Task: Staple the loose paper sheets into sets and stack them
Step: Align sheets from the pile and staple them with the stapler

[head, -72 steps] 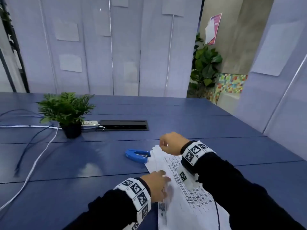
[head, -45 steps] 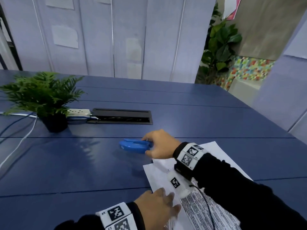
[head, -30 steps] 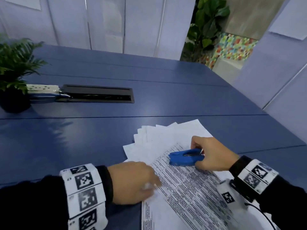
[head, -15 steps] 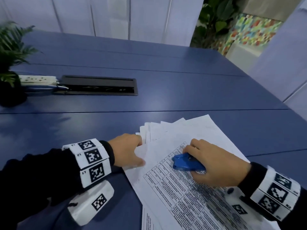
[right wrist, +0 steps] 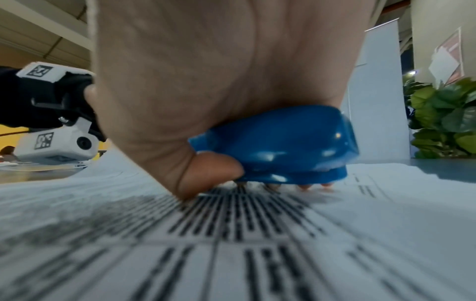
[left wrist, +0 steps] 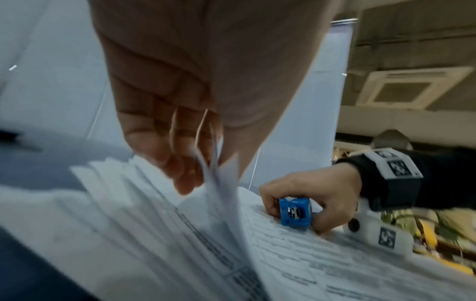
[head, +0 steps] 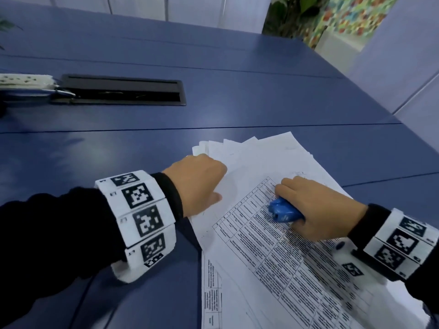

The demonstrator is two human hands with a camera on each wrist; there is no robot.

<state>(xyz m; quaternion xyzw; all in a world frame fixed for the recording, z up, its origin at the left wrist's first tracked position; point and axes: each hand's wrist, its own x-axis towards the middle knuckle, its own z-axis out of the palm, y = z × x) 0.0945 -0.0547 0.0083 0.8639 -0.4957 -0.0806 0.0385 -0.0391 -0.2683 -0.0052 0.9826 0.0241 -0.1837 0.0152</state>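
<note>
A fanned pile of printed paper sheets [head: 261, 245] lies on the blue table [head: 237, 103]. My right hand [head: 316, 210] grips a blue stapler [head: 282, 211] that rests on the top sheet; the stapler [right wrist: 283, 142] fills my palm in the right wrist view. At the pile's left corner my left hand [head: 199, 184] pinches and lifts the corners of a few sheets [left wrist: 219, 183], fingers curled round their edge. The stapler [left wrist: 295, 211] sits just right of that lifted corner, apart from it.
A black cable hatch [head: 121, 92] is set into the table at the back left, with a white power strip [head: 26, 81] beside it. A leafy plant [head: 289, 17] stands beyond the table's far right corner. Bare blue tabletop lies left of the papers.
My right hand picked the stapler off the table left of the papers and brought it onto the top sheet. My left hand moved up to the pile's left corner and lifted sheet corners.
</note>
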